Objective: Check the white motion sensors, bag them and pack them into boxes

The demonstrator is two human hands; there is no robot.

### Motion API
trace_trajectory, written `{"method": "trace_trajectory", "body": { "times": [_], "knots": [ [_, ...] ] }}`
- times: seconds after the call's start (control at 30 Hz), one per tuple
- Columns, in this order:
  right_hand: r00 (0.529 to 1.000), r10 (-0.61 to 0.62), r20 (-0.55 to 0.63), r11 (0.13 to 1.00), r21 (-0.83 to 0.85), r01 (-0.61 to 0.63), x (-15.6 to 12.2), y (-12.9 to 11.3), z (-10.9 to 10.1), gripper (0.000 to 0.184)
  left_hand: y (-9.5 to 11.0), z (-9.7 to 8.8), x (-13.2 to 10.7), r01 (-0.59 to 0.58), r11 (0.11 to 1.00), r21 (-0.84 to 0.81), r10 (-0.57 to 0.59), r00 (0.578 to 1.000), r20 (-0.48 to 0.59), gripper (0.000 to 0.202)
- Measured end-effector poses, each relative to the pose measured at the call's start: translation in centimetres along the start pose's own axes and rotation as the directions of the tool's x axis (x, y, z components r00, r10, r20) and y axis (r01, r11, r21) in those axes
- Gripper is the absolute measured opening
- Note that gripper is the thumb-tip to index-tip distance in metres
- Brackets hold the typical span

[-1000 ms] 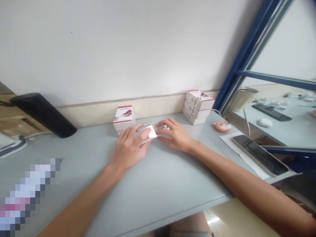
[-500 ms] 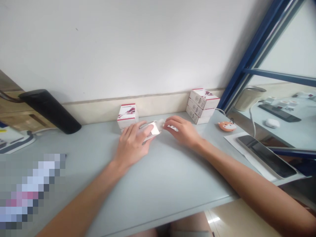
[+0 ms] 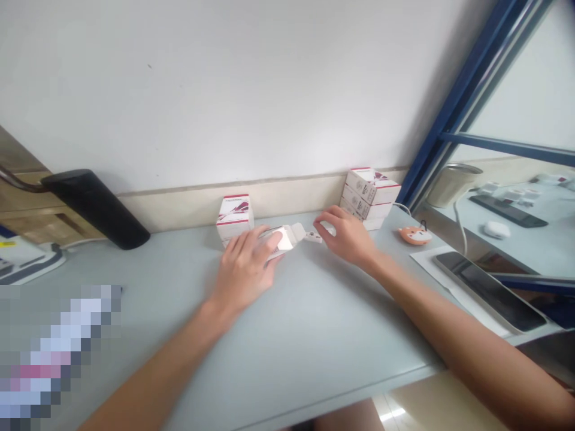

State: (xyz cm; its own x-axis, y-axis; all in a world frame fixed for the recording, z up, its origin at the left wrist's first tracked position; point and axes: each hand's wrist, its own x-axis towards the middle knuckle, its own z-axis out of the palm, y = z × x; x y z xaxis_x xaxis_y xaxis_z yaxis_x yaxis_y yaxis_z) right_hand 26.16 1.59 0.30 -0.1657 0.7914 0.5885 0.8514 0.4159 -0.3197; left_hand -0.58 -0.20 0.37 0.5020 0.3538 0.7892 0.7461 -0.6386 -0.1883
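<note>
1. The left hand [image 3: 245, 269] has a closed grip on a white block [image 3: 287, 237]. The fingers curl over its top. The block is smooth, with flat sides and square corners, and it is held just above the worktop [image 3: 314, 311].
2. The right hand [image 3: 347, 237] is just beside the block. Its fingers are bent and spread a little over a small white piece [image 3: 313, 237] with dark marks. I cannot tell if this grip has hold of the piece.
3. The worktop is flat, smooth and pale grey. A white box [image 3: 234, 216] with red edges stands behind the block.
4. A stack of three white boxes [image 3: 369, 197] stands near the wall, to the right.
5. A round black tube [image 3: 96, 206] lies on the left.
6. A small orange fox toy [image 3: 415, 235] sits on the right, near a dark tablet [image 3: 489, 291] with a shiny face. The tablet lies on white paper [image 3: 424, 260].
</note>
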Motion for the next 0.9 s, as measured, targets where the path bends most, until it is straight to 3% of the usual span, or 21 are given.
{"method": "trace_trajectory", "body": {
  "times": [0.07,0.13,0.23,0.33,0.43,0.57,0.7,0.9],
  "knots": [
    [0.992,-0.122,-0.030,0.983,0.131,0.125,-0.3,-1.9,-0.3,0.021,0.1,-0.1,0.0,-0.015,1.000,-0.002,0.015,1.000,0.001,0.043],
    [0.990,-0.144,0.008,0.967,0.211,0.139,-0.7,-3.5,-0.2,0.024,0.2,-0.2,0.1,-0.039,0.999,-0.015,0.039,0.999,-0.016,0.042],
    [0.992,0.017,0.121,0.916,0.396,-0.064,-1.3,-4.7,0.4,0.027,0.7,-0.5,0.2,-0.108,0.994,-0.011,0.107,0.993,-0.039,0.040],
    [0.963,0.207,0.172,0.796,0.543,-0.268,-1.5,-5.0,1.0,0.028,1.1,-0.9,0.4,-0.182,0.983,-0.003,0.182,0.982,-0.049,0.041],
    [0.941,0.307,0.142,0.719,0.613,-0.327,-1.6,-5.0,1.3,0.026,1.3,-1.3,0.6,-0.211,0.977,-0.020,0.209,0.976,-0.067,0.043],
    [0.927,0.367,0.075,0.659,0.683,-0.316,-1.4,-5.1,1.2,0.021,1.4,-1.4,0.8,-0.188,0.982,-0.037,0.186,0.981,-0.049,0.045],
    [0.905,0.426,-0.021,0.677,0.671,-0.303,-0.8,-5.0,0.5,0.019,1.5,-1.3,1.1,-0.135,0.989,-0.055,0.135,0.991,-0.009,0.050],
    [0.917,0.334,-0.217,0.798,0.582,-0.153,-0.1,-4.7,-1.1,0.016,1.7,-1.1,1.4,-0.085,0.994,-0.067,0.081,0.995,-0.055,0.065]
  ]
}}
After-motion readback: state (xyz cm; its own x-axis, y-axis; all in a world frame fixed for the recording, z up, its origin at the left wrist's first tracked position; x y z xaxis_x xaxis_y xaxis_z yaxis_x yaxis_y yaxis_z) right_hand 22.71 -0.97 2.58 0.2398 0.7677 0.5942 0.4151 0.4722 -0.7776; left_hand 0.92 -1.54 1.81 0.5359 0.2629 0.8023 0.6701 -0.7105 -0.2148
